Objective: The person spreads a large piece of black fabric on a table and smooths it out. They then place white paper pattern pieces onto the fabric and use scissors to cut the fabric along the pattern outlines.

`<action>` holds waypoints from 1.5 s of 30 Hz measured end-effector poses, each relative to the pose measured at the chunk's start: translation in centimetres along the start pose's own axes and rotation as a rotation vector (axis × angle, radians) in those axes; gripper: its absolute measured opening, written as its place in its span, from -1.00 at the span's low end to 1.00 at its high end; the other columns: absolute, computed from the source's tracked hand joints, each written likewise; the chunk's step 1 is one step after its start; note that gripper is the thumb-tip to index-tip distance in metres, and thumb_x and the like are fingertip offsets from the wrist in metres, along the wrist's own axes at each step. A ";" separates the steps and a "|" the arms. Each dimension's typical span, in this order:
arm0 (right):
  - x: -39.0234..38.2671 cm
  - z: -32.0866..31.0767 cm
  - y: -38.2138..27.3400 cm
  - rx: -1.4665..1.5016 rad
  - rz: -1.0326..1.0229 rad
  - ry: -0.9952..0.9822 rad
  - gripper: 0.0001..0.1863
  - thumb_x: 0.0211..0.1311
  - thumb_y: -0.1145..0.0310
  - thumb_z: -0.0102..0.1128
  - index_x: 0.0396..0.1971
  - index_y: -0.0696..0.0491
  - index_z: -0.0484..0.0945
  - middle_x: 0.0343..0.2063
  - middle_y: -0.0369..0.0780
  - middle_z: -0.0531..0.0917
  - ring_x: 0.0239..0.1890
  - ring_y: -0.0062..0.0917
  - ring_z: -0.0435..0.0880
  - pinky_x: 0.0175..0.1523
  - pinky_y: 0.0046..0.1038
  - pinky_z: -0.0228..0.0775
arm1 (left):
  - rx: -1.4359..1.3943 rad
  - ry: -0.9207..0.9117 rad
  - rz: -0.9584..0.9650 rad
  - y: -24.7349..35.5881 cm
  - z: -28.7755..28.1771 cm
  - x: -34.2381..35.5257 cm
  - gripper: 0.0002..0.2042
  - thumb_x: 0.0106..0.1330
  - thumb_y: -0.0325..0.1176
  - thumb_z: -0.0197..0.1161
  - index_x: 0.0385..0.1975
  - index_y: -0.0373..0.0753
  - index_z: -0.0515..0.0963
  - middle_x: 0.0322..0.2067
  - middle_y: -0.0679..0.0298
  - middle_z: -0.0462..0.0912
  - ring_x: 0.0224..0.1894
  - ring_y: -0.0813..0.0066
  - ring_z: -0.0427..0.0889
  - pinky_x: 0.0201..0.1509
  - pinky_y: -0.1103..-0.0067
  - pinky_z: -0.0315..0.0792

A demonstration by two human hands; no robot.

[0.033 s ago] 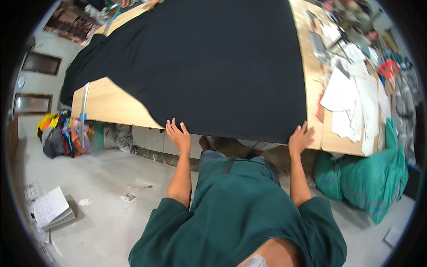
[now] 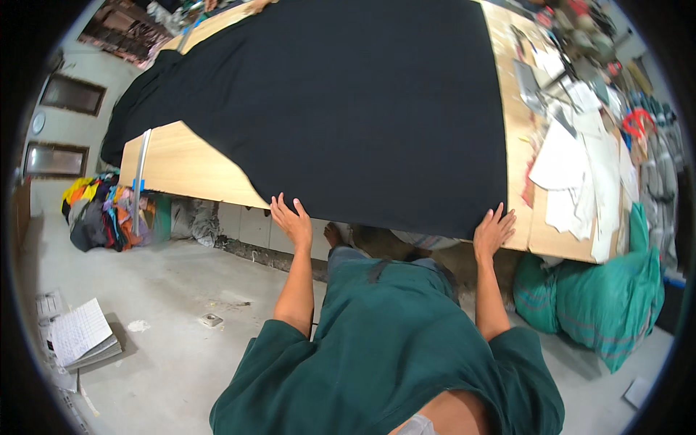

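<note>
A large black cloth (image 2: 362,109) is spread across a pale wooden table (image 2: 181,163), its left part rumpled and hanging over the far side. My left hand (image 2: 290,221) touches the cloth's near edge where it meets bare wood, fingers stretched out. My right hand (image 2: 494,230) rests at the cloth's near right corner, fingers spread over the edge. A metal strip with a blue clamp (image 2: 138,185) crosses the table's left end.
White paper pieces (image 2: 562,167), tools and clutter cover the table's right side. Another person's hand (image 2: 259,6) shows at the far edge. Green sacks (image 2: 605,304) lie below right. Coloured cloth is heaped (image 2: 98,217) at left. A paper stack (image 2: 80,330) lies on the floor.
The view has shifted slightly, so the table's right end sits a little lower. Both my hands stay at the cloth's near edge with fingers extended.
</note>
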State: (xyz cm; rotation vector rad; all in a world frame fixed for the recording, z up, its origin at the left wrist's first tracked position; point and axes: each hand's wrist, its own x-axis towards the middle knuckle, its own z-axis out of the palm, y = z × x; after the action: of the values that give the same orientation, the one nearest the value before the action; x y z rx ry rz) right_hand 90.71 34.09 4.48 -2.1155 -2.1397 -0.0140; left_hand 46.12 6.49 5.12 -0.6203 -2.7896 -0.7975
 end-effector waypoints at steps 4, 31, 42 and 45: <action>-4.0 -2.3 -10.7 0.297 -0.333 0.050 -0.48 0.66 0.23 -0.09 0.49 0.05 0.35 0.58 0.11 0.14 0.63 0.05 0.06 0.63 0.12 -0.13 | -0.091 0.052 -0.286 -5.4 0.5 7.2 -0.34 0.51 -0.10 0.26 0.46 -0.36 0.26 0.44 -0.18 0.28 0.47 -0.18 0.26 0.56 0.08 0.16; -21.7 -1.1 -49.2 0.134 -1.129 -0.317 -0.09 0.38 0.14 0.15 0.66 -0.02 0.00 0.66 -0.10 0.01 0.70 -0.24 -0.11 0.72 -0.05 -0.29 | -1.941 -0.802 -0.800 -13.4 -2.7 32.3 -0.33 0.45 -0.07 0.40 0.41 -0.35 0.36 0.37 0.09 0.53 0.41 0.14 0.50 0.56 0.22 0.31; -24.2 -2.7 -53.0 0.060 -0.840 -0.392 -0.07 0.31 0.32 0.19 0.66 -0.11 0.02 0.67 -0.24 0.01 0.70 -0.36 -0.09 0.73 -0.05 -0.30 | -1.871 -0.381 -0.572 -27.9 -9.2 65.9 -0.33 0.27 -0.09 0.57 0.29 -0.35 0.56 0.28 0.17 0.63 0.30 0.16 0.57 0.53 0.23 0.34; -25.1 -3.1 -54.1 -0.015 -0.734 -0.373 -0.06 0.31 0.32 0.20 0.67 -0.16 0.00 0.67 -0.27 0.02 0.70 -0.35 -0.07 0.71 0.01 -0.26 | -1.818 -0.262 -0.614 -34.5 -11.6 70.7 -0.31 0.31 -0.03 0.51 0.33 -0.35 0.53 0.31 0.13 0.60 0.32 0.12 0.56 0.50 0.19 0.38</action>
State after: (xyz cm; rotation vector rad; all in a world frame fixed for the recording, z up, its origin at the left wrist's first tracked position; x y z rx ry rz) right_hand 37.27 7.93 9.67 -1.2903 -3.0120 0.3105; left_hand -31.87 -2.05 18.25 0.1137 -1.5061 -3.4014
